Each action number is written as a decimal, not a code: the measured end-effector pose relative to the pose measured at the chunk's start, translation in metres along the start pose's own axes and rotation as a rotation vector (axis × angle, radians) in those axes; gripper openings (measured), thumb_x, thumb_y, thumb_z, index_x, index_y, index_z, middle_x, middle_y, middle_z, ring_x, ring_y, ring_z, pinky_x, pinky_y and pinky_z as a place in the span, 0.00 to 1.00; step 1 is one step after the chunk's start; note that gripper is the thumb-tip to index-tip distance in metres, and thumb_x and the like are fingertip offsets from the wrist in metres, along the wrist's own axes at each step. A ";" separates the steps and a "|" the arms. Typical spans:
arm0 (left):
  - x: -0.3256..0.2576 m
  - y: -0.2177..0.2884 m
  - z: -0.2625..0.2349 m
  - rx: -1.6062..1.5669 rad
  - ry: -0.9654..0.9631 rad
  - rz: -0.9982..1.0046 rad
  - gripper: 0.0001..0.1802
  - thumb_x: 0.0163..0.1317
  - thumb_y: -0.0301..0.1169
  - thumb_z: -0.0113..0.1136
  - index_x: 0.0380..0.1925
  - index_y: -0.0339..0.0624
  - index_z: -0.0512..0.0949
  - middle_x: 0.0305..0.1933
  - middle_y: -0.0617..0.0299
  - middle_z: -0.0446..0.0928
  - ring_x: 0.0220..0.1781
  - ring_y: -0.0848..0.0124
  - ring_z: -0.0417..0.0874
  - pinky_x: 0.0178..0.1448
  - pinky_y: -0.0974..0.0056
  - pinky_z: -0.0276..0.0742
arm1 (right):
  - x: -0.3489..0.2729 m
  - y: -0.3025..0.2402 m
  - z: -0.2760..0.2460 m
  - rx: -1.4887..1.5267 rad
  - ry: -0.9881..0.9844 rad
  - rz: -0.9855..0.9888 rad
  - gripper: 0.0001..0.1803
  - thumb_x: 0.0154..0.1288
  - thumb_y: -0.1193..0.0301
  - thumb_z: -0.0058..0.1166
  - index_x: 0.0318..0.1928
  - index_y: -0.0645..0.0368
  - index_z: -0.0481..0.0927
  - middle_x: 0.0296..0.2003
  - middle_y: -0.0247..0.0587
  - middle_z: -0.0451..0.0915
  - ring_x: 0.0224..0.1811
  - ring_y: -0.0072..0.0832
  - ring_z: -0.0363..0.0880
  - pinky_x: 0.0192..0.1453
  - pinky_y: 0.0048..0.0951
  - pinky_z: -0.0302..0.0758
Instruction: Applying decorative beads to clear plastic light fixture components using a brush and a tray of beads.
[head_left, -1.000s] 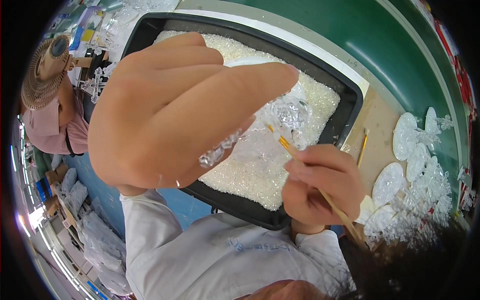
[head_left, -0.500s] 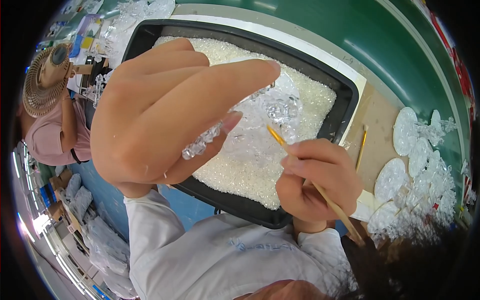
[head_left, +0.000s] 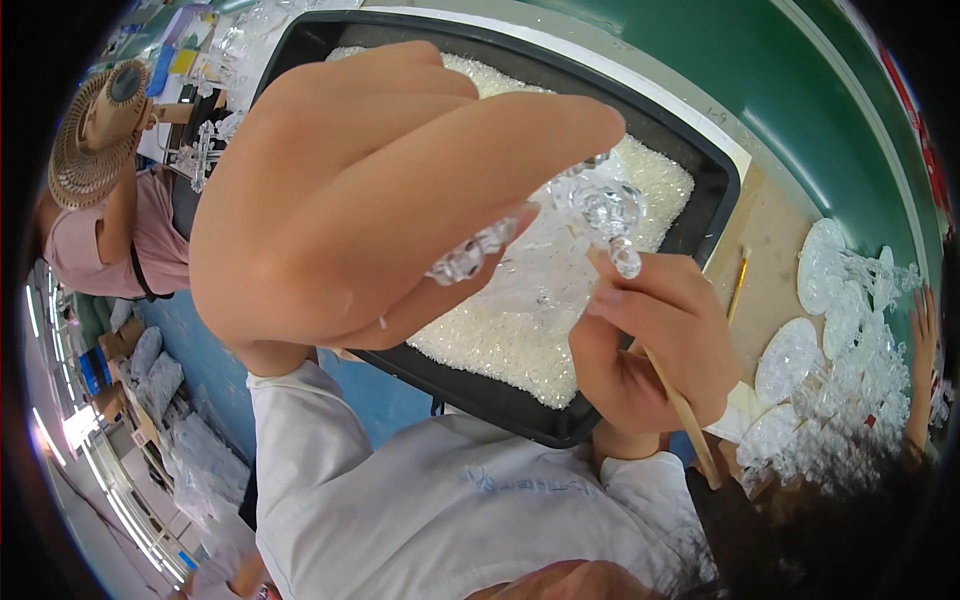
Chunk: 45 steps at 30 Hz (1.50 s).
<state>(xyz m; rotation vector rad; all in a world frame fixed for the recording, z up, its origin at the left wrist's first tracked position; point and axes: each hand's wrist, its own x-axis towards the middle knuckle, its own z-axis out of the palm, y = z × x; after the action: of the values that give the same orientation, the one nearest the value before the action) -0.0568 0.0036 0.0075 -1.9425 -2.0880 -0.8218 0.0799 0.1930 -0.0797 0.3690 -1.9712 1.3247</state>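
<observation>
My left hand is closed over the black tray, pinching a clear, faceted plastic ornament between thumb and index finger. Much of that piece is hidden behind the fingers; a round, flower-like part and a small bead show beyond them. Close on its right, my right hand grips a thin paintbrush like a pen. The brush tip is at the ornament's lower edge, mostly hidden; I cannot tell whether it touches. Below both hands, clear granules fill the tray, with a transparent sheet or piece over them.
Another paintbrush lies on the brown board right of the tray. Clear discs and a heap of clear parts are farther right, beside another person's hand. At left are a beige fan and a person in pink.
My left hand has moved right and slightly up, bringing the ornament closer to my right hand. The brush tip, visible before, is now mostly covered. Another person's hand has appeared at the right.
</observation>
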 end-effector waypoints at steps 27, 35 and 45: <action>0.008 0.003 -0.008 0.007 -0.055 -0.010 0.30 0.43 0.15 0.68 0.52 0.19 0.80 0.26 0.52 0.79 0.20 0.67 0.72 0.23 0.65 0.61 | -0.004 -0.002 0.001 -0.071 0.045 -0.029 0.11 0.47 0.88 0.58 0.34 0.67 0.80 0.31 0.56 0.83 0.26 0.36 0.79 0.31 0.30 0.74; 0.004 0.001 -0.012 -0.040 -0.116 -0.006 0.30 0.44 0.13 0.66 0.53 0.15 0.78 0.27 0.51 0.79 0.20 0.67 0.72 0.22 0.64 0.61 | -0.002 -0.002 -0.001 -0.032 0.047 -0.074 0.11 0.46 0.88 0.58 0.34 0.66 0.80 0.31 0.56 0.84 0.25 0.35 0.78 0.29 0.29 0.73; -0.003 -0.002 -0.005 -0.027 -0.070 0.035 0.30 0.44 0.14 0.65 0.53 0.16 0.78 0.30 0.49 0.81 0.19 0.67 0.71 0.24 0.63 0.60 | -0.005 0.003 0.008 0.007 0.111 -0.138 0.12 0.43 0.88 0.58 0.32 0.67 0.81 0.30 0.57 0.84 0.22 0.36 0.77 0.27 0.29 0.72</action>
<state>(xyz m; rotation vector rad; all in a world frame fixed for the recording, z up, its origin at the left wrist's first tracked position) -0.0592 -0.0014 0.0095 -2.0442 -2.0850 -0.7901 0.0781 0.1860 -0.0865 0.4185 -1.8167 1.2386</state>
